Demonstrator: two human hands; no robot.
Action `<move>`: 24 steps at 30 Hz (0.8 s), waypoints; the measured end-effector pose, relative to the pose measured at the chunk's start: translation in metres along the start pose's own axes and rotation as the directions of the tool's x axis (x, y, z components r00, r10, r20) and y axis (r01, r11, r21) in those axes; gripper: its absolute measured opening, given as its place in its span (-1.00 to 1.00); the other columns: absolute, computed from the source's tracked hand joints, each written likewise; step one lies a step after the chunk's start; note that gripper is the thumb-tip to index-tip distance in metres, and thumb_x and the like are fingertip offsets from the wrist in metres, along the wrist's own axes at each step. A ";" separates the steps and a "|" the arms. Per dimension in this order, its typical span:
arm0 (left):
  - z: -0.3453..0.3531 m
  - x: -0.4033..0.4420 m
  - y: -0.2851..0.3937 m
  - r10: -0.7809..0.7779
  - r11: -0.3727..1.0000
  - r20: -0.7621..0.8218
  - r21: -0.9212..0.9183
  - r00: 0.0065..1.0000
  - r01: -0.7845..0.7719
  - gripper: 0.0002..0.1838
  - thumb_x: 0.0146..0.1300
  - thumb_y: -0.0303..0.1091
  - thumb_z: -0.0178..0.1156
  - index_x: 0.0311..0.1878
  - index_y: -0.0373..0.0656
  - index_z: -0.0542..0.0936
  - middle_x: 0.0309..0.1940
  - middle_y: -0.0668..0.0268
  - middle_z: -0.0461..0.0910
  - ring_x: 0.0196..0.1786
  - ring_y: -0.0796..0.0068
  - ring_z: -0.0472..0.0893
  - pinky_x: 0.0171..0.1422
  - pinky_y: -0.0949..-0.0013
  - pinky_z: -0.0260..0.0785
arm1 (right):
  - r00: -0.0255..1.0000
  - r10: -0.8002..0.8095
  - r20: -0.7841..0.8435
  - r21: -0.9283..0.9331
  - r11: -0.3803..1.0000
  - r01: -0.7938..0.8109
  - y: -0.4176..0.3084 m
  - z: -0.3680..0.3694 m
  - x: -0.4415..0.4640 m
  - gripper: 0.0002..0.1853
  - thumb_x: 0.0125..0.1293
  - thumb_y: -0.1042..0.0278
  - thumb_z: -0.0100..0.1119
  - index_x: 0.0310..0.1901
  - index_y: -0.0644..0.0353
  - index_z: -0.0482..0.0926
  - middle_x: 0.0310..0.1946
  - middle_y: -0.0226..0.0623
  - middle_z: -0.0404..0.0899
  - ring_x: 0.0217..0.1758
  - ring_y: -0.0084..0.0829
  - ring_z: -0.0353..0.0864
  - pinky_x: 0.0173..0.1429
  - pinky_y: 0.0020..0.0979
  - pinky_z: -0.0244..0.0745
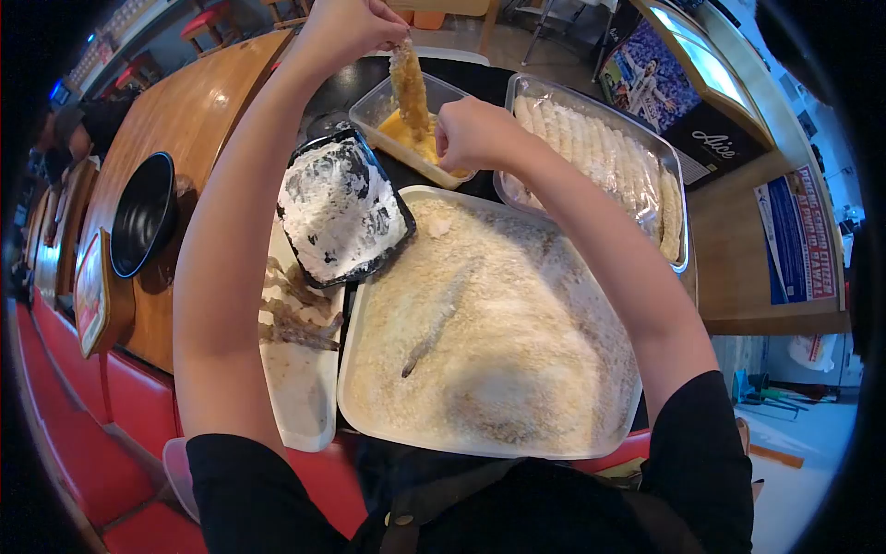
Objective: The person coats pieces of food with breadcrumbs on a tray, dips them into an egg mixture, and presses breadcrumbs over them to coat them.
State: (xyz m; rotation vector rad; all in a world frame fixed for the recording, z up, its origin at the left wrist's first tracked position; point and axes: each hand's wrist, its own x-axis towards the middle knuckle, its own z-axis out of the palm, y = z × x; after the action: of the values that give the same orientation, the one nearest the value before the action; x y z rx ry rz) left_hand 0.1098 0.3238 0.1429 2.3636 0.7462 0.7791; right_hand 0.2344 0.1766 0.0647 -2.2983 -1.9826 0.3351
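Observation:
My left hand (369, 26) pinches the top end of a long crumb-coated shrimp (407, 88), which hangs over a clear container (369, 109) of yellow egg liquid (406, 132). Close to the shrimp's right side, my right hand (471, 134) is closed above the container's right edge; what its fingers hold, if anything, is hidden. Nearer me, a large white tray (355, 406) holds pale crumbs, with one shrimp (438, 319) lying on them. A black tray (346, 208) of white flour sits to its left.
Rows of coated pieces (600, 148) lie under plastic in a metal tray at the back right. Raw shrimp (295, 319) rest on a white tray (300, 397) at left. A black bowl (143, 214) stands on the wooden table (198, 102). A person (78, 129) is at far left.

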 end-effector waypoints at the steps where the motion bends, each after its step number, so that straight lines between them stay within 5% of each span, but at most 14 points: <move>1: 0.000 0.000 -0.004 0.016 0.999 -0.004 0.027 1.000 -0.016 -0.81 -0.02 -0.40 0.37 -0.33 -0.30 0.77 -0.52 0.16 0.72 -0.46 0.48 0.70 -0.27 0.43 0.55 | 1.000 0.012 0.007 -0.010 1.000 -0.012 -0.001 0.001 0.003 -0.80 -0.12 0.33 0.38 -0.39 0.18 0.73 -0.41 -0.13 0.71 -0.29 -0.19 0.72 -0.19 -0.25 0.59; 9: -0.002 -0.013 -0.019 -0.081 0.997 0.035 0.020 0.996 0.080 -0.83 0.02 -0.41 0.36 -0.34 -0.29 0.77 -0.53 0.19 0.72 -0.48 0.49 0.70 -0.28 0.43 0.55 | 0.997 0.073 0.021 -0.010 0.997 -0.073 -0.003 0.012 0.007 -0.85 -0.11 0.35 0.37 -0.43 0.15 0.71 -0.41 -0.17 0.71 -0.29 -0.19 0.72 -0.21 -0.25 0.59; 13: -0.008 -0.017 -0.012 -0.101 0.995 0.062 -0.007 0.993 0.102 -0.83 0.04 -0.42 0.34 -0.33 -0.32 0.76 -0.53 0.18 0.72 -0.46 0.51 0.70 -0.29 0.44 0.54 | 0.992 0.057 -0.116 0.019 0.998 -0.056 0.001 0.008 0.005 -0.85 -0.09 0.36 0.34 -0.43 0.17 0.71 -0.43 -0.15 0.70 -0.32 -0.20 0.71 -0.21 -0.26 0.59; 17: -0.011 -0.022 0.003 -0.025 0.999 0.076 -0.021 0.997 0.027 -0.81 0.01 -0.40 0.36 -0.32 -0.31 0.76 -0.54 0.20 0.72 -0.48 0.55 0.68 -0.31 0.46 0.52 | 0.984 0.001 -0.181 0.162 0.986 0.029 0.011 -0.031 -0.010 -0.83 -0.05 0.36 0.30 -0.46 0.29 0.67 -0.63 -0.16 0.58 -0.54 -0.39 0.58 -0.35 -0.36 0.50; 24: -0.021 -0.030 0.043 0.044 0.998 0.178 0.042 0.983 -0.052 -0.81 -0.03 -0.36 0.39 -0.32 -0.23 0.78 -0.54 0.28 0.71 -0.50 0.59 0.62 -0.33 0.47 0.46 | 0.974 0.056 -0.219 0.154 0.988 -0.022 0.030 -0.081 -0.041 -0.82 -0.01 0.38 0.34 -0.48 0.34 0.64 -0.67 -0.25 0.51 -0.57 -0.47 0.49 -0.44 -0.38 0.40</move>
State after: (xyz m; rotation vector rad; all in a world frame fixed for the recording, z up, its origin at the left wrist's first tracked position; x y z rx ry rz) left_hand 0.0899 0.2810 0.1732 2.4619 0.6407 0.5673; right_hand 0.2754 0.1383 0.1415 -2.1772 -1.7453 0.2107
